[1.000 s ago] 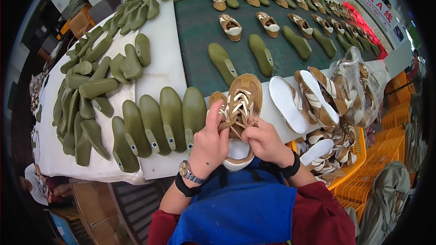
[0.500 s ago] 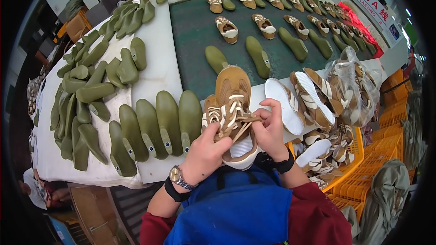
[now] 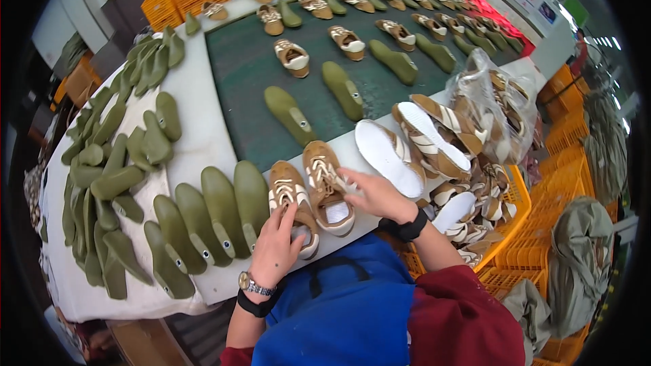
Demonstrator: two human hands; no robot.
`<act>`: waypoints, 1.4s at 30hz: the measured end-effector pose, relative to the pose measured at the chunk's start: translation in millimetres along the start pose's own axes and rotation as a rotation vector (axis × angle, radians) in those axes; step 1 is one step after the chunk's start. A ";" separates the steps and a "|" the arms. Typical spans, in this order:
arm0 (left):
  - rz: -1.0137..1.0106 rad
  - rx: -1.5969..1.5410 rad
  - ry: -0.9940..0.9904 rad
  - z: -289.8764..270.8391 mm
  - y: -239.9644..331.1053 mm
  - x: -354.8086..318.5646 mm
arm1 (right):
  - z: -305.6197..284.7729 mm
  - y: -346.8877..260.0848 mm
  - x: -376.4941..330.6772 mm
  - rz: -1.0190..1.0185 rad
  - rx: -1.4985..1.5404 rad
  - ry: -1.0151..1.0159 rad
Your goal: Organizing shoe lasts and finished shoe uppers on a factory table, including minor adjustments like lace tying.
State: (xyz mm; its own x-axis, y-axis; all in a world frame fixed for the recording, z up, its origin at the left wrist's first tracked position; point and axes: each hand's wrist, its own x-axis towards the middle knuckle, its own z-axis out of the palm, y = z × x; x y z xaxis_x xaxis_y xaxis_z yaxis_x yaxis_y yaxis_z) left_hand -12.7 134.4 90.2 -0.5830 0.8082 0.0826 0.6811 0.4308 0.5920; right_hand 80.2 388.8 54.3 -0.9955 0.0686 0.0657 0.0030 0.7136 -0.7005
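two tan-and-white strapped shoe uppers lie side by side at the white table's near edge; my left hand presses one, my right hand rests open against the other.

The two tan shoe uppers under the left hand and right hand look like matt, suede-like cloth with smooth cream straps and pale fabric linings. The olive shoe lasts beside them are smooth hard plastic with a faint sheen and small metal-looking sockets, and the dark green belt looks matt and rubbery against the smooth white table edge. A glossy, crinkled clear plastic bag holds more uppers, the orange crates are moulded plastic, and the wristwatch has a shiny metal band.
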 end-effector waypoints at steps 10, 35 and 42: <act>0.032 0.109 0.073 14.8 10.3 15.4 | -23.6 36.4 -57.7 0.371 -0.418 0.311; -0.152 -1.063 0.605 -32.2 8.1 -35.5 | 30.3 -163.1 47.9 -0.694 0.071 0.127; -0.252 -0.882 0.467 -44.7 6.1 -54.7 | 36.3 -173.1 56.8 -0.647 0.107 0.042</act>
State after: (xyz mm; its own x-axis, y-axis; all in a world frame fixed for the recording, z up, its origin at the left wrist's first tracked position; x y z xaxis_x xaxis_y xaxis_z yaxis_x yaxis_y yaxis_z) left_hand 3.6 74.8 125.1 -0.9062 0.4176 0.0664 0.0574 -0.0341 0.9978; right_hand 19.7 243.8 153.4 -0.7884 -0.3227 0.5238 -0.6070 0.5463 -0.5771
